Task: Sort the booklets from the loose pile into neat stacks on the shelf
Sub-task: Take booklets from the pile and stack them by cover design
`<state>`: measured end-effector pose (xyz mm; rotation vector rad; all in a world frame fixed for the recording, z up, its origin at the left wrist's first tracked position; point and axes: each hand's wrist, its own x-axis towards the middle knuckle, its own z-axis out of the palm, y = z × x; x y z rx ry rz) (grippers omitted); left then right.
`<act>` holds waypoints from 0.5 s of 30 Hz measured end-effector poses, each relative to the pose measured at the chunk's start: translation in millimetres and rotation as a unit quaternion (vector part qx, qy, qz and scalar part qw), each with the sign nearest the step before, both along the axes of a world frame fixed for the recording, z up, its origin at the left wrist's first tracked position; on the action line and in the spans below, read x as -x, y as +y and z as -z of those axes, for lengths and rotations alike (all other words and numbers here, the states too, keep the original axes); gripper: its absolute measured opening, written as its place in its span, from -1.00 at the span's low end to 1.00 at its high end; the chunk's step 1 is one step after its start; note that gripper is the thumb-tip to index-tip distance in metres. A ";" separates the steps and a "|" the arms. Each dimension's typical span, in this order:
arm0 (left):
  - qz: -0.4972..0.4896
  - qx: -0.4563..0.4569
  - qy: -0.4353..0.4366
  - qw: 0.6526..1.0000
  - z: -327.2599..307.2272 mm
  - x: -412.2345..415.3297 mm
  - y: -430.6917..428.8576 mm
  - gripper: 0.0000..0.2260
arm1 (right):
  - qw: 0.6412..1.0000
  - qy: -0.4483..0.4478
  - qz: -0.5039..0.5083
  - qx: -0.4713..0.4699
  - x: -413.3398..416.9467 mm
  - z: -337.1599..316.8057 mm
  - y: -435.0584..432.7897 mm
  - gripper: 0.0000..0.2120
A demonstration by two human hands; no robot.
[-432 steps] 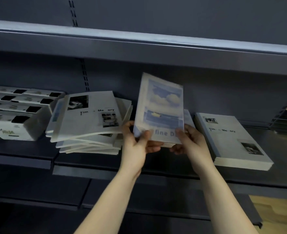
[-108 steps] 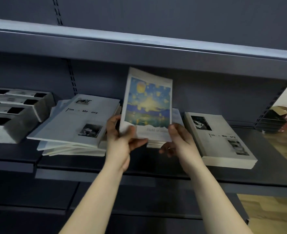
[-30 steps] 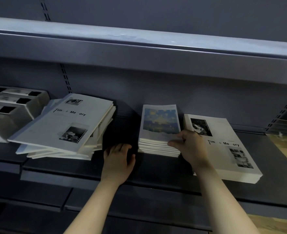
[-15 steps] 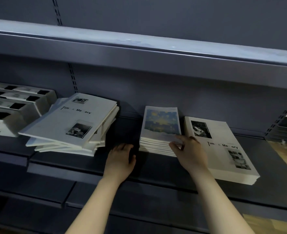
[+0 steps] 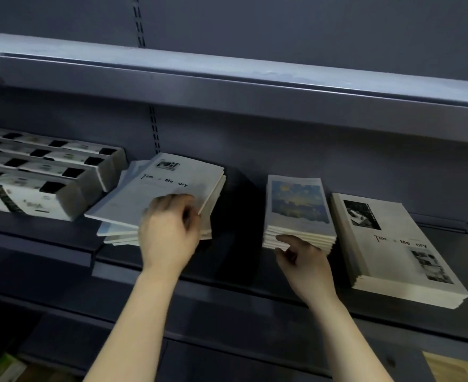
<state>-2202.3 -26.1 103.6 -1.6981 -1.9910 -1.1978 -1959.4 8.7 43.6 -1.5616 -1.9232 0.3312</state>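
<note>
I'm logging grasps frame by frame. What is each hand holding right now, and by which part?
The left hand is on the near right corner of the loose pile's top booklet; a closed grip cannot be told. The right hand holds nothing.

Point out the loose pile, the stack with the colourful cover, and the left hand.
loose pile [image 5: 169,179], head view, top cover.
colourful stack [image 5: 296,201], head view, cover picture.
left hand [image 5: 169,232], head view, back of hand.

"Tim… Me…ory" on the loose pile's top booklet [image 5: 169,183] and the right stack's cover [image 5: 398,244].
</note>
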 end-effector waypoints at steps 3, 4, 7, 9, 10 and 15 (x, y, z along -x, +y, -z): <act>-0.078 0.038 -0.011 0.996 0.8 45.8 -1.5 -0.82 | 1.000 0.015 -0.006 -0.005 17.8 -0.6 -1.7 -0.75; -0.106 0.041 -0.026 0.993 1.5 61.2 -2.8 -0.83 | 1.000 0.018 -0.007 -0.005 23.1 -0.5 -1.9 -0.75; -0.184 0.087 -0.062 0.977 5.8 102.9 -6.4 -0.75 | 1.000 0.018 -0.013 0.003 36.3 1.0 -1.6 -0.74; -0.191 0.144 -0.096 0.966 6.2 122.7 -6.3 -0.58 | 1.000 0.016 -0.008 0.005 43.5 2.2 -0.5 -0.76; -0.181 0.163 -0.120 0.963 4.8 128.5 -5.9 -0.51 | 1.000 0.015 -0.004 0.005 47.0 2.9 0.1 -0.76; -0.132 0.183 -0.176 0.958 -6.0 139.5 0.5 -0.53 | 1.000 0.012 0.001 0.008 64.3 5.1 0.5 -0.77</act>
